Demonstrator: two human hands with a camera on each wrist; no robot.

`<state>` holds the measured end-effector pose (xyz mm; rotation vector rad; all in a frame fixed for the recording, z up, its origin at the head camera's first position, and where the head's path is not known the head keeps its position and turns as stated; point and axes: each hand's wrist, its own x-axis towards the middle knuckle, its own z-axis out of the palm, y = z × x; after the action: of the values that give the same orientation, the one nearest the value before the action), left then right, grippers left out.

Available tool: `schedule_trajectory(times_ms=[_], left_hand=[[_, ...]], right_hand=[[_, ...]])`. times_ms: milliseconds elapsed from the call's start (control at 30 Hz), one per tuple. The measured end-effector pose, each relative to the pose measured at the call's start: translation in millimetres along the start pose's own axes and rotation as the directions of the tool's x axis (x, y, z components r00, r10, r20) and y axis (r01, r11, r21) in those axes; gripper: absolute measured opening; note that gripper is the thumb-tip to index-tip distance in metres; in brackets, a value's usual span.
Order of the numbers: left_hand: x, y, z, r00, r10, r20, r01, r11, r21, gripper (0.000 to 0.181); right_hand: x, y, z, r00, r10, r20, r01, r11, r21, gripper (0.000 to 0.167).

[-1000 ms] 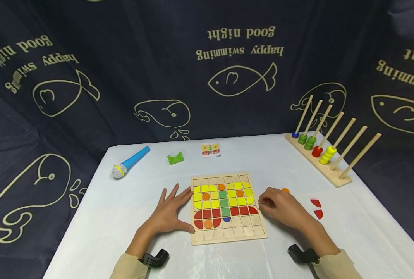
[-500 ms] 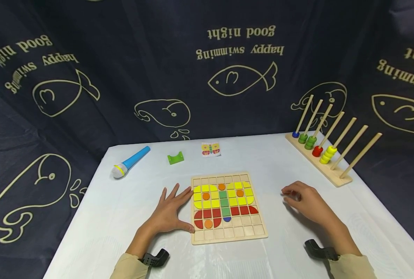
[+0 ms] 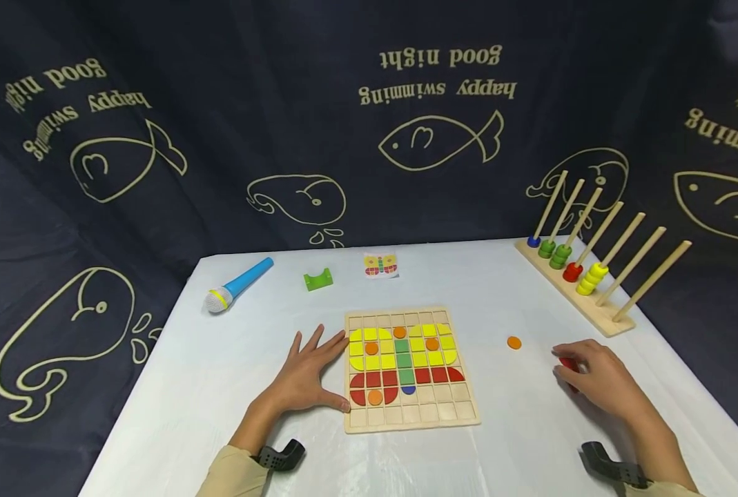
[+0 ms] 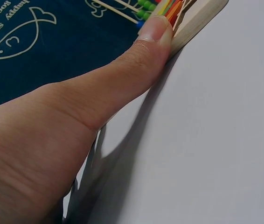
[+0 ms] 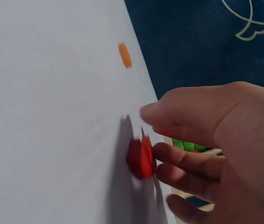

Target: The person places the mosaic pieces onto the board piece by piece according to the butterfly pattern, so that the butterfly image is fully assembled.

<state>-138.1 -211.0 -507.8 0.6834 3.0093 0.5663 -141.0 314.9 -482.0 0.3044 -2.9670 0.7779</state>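
Note:
In the head view my left hand point(image 3: 309, 378) lies with fingers spread at the left edge of a wooden grid board point(image 3: 415, 414). Its thumb touches the board's rim, as the left wrist view also shows. Yellow, red, green, orange and blue tiles form a butterfly-like pattern on the board. On the right, my right hand point(image 3: 605, 379) hovers at red quarter-round tiles point(image 3: 569, 363), partly covering them. Seen from the right wrist, these red tiles point(image 5: 142, 157) lie by the fingertips, with thumb and fingers apart and nothing visibly gripped.
Between board and right hand lies an orange disc point(image 3: 514, 342). A pegged bead counter point(image 3: 576, 293) stands at the back right. Along the back are a picture card point(image 3: 381, 266), a green notched block point(image 3: 318, 279) and a toy microphone point(image 3: 239, 284). A dark printed cloth point(image 3: 319, 124) hangs behind.
My right hand has moved rightward from the board's right edge to the red tiles, uncovering the orange disc. The left hand stays at the board. The head view has shifted slightly.

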Motion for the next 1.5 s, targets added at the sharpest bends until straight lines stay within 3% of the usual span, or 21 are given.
schedule_trajectory(times_ms=[267,567,1000,1200,1500], left_hand=[[2.7,-1.1,0.9,1.0,-0.006,0.013,0.006,1.0,0.016,0.122],[3.0,-0.8,3.1,1.0,0.0,0.014,0.0,1.0,0.021,0.123],[2.6,-1.1,1.0,1.0,0.003,0.023,-0.003,1.0,0.021,0.123],[3.2,0.0,-0.2,1.0,0.013,0.017,-0.013,1.0,0.013,0.122],[1.9,-1.9,2.5,1.0,0.008,0.005,-0.008,1.0,0.006,0.123]], right_hand=[[-10.1,6,-3,0.997,0.065,0.038,-0.065,0.998,-0.001,0.039],[-3.0,-8,9,1.0,0.012,0.012,-0.012,1.0,0.003,0.031],[9.0,-45,29,0.99,-0.142,-0.021,0.143,0.988,0.063,0.029],[12.0,-66,43,0.977,-0.213,-0.007,0.212,0.973,0.096,0.026],[16.0,-96,58,0.955,-0.293,0.047,0.29,0.955,0.066,0.024]])
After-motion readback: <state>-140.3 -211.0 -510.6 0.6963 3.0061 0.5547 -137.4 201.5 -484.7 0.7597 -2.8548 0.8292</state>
